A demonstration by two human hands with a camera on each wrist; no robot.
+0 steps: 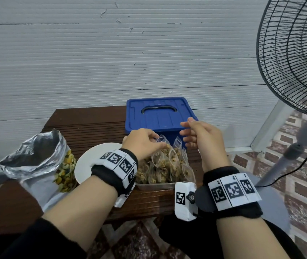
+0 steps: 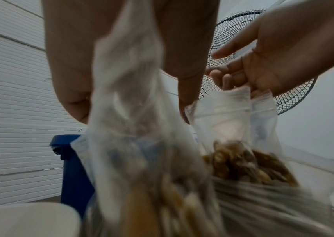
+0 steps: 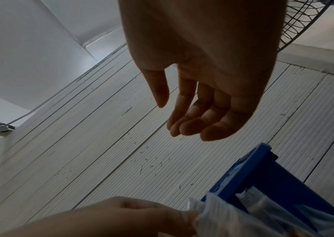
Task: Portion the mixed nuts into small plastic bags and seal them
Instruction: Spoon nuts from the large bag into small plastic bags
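Counter (image 1: 85, 126): dark brown wood, ribbed in fine grooves. On it a crinkled silver foil pouch (image 1: 35, 156), mouth open, mixed nuts (image 1: 66, 171) visible inside in yellow, green and tan. Beside the pouch, a round smooth white plate (image 1: 85, 165). Behind, a glossy blue plastic box (image 1: 160, 114) with moulded lid and dark arched handle. At the near edge, a shallow metal tray (image 1: 156, 186) packed with small clear plastic bags (image 1: 175, 165), thin and creased, each part-filled with brownish nuts, tops standing up.

Left hand (image 1: 141, 143): over the tray, fingers curled, pinching the upper part of one bag (image 1: 161, 146) at the far left of the cluster. Right hand (image 1: 201, 137): raised above and just right of the bags, fingers loosely bent, holding nothing, clear of the plastic.

Left wrist view: the pinched bag (image 2: 125, 99) hangs down from the fingers, blurred, nuts at its bottom; zip strip of a neighbouring bag (image 2: 224, 110) visible, not legible from the head view. Right wrist view: the empty palm (image 3: 208, 64) from below, in shadow, and the left fingers (image 3: 162, 219) gripping plastic. Ribbed white wall panel (image 1: 111, 53) behind; wire-caged standing fan (image 1: 294, 57) to the right.
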